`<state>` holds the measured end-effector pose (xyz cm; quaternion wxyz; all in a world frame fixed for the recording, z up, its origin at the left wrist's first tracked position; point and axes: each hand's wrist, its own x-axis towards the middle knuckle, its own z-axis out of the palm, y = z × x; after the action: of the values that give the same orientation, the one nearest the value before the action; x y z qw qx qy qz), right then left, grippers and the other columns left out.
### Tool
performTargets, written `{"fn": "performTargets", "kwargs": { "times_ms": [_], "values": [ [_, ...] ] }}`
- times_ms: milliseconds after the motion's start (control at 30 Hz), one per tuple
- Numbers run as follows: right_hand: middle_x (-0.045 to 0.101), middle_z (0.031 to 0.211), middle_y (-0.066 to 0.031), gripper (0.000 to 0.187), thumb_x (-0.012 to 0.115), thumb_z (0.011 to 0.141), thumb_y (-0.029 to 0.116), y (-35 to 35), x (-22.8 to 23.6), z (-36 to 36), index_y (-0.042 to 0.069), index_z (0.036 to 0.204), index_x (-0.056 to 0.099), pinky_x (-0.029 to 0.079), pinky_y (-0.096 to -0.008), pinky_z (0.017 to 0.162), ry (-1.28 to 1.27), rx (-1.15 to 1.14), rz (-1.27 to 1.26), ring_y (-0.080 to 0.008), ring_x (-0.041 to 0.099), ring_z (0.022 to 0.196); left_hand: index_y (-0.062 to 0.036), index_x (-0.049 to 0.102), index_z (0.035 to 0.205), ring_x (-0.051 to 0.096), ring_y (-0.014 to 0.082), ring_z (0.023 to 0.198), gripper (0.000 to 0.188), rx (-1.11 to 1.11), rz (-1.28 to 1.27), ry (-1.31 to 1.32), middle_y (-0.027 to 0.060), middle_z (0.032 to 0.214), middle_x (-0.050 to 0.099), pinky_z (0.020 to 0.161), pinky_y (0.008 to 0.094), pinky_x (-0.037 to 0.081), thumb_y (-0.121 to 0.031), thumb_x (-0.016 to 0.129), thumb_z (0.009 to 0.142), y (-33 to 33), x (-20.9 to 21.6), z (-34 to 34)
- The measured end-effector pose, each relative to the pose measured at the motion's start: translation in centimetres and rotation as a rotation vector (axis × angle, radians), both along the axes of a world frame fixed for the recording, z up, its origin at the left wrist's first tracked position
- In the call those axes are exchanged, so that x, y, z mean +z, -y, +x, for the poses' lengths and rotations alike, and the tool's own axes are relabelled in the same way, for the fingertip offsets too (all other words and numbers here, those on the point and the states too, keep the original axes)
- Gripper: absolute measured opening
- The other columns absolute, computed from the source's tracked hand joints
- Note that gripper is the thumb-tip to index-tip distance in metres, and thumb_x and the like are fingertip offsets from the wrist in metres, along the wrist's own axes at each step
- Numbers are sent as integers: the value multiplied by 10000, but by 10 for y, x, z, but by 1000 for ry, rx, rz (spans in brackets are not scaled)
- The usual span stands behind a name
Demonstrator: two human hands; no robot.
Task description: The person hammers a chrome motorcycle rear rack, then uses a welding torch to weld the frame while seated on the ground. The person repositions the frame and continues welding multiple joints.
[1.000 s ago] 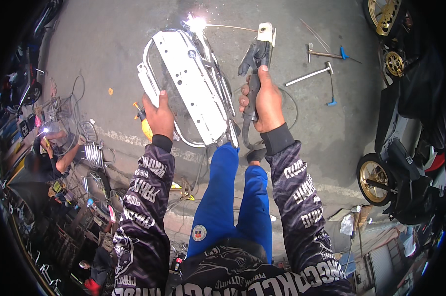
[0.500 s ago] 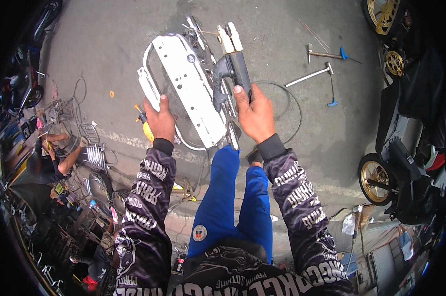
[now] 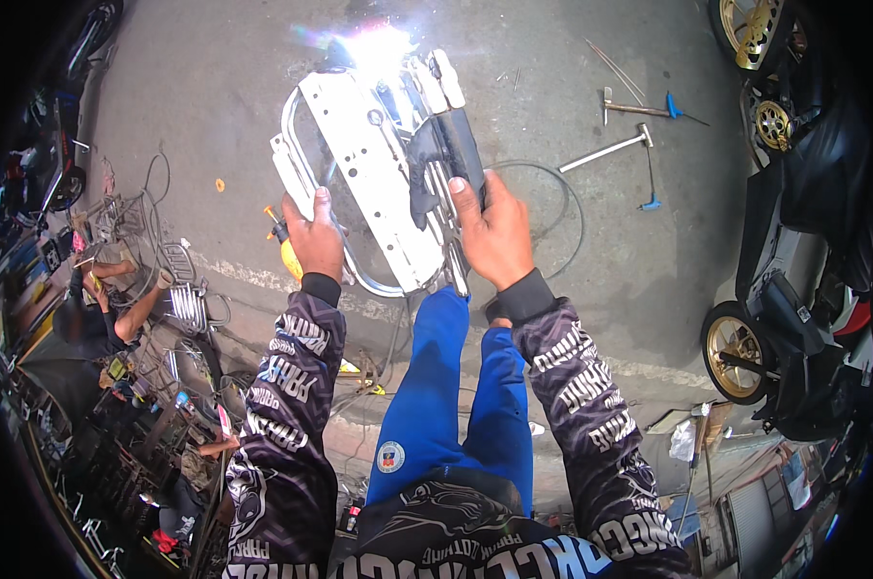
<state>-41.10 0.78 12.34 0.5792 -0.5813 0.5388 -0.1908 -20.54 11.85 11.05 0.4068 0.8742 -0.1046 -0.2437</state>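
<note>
My right hand (image 3: 494, 232) is closed around the black handle of a welding electrode holder (image 3: 459, 145), whose pale jaws point away from me. Beyond the jaws, a glaring white welding arc (image 3: 379, 46) burns at the far end of a metal frame (image 3: 359, 164) and hides the rod tip and the joint. The frame has a long, drilled white plate with bent tubing around it, slanting toward my blue-trousered legs. My left hand (image 3: 318, 241) grips the tubing at the frame's left side, thumb on top. Black material hangs beside the holder.
A yellow bottle (image 3: 290, 259) stands by my left hand. To the right lie a T-shaped tool (image 3: 605, 150), a hammer (image 3: 639, 109), thin rods (image 3: 618, 72) and a looped cable (image 3: 581, 232). A motorcycle (image 3: 803, 241) is at right; a seated person (image 3: 118, 314) is among clutter at left.
A bright arc has appeared at the frame's far end. My right hand and the electrode holder have shifted slightly left; my left hand keeps its grip on the frame.
</note>
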Motion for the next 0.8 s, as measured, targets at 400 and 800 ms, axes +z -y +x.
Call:
{"fn": "performTargets", "kwargs": {
  "times_ms": [400,800],
  "values": [
    [590,585,-209,493,610,985,444,-2,-1,1,-43,927,562,464,-449,526,-20,4,-11,-375,628,534,-21,363,1460,637,192,773,593,21,20,26,149,1139,617,540,314,542,-269,620,986,4,4,-4],
    [597,644,-45,456,547,1022,423,-63,124,-116,-30,1070,568,441,-281,506,228,-84,281,-115,554,528,16,436,1370,614,200,793,516,-53,12,99,153,1130,603,603,317,490,-294,608,995,-5,-1,4]
  ]
}}
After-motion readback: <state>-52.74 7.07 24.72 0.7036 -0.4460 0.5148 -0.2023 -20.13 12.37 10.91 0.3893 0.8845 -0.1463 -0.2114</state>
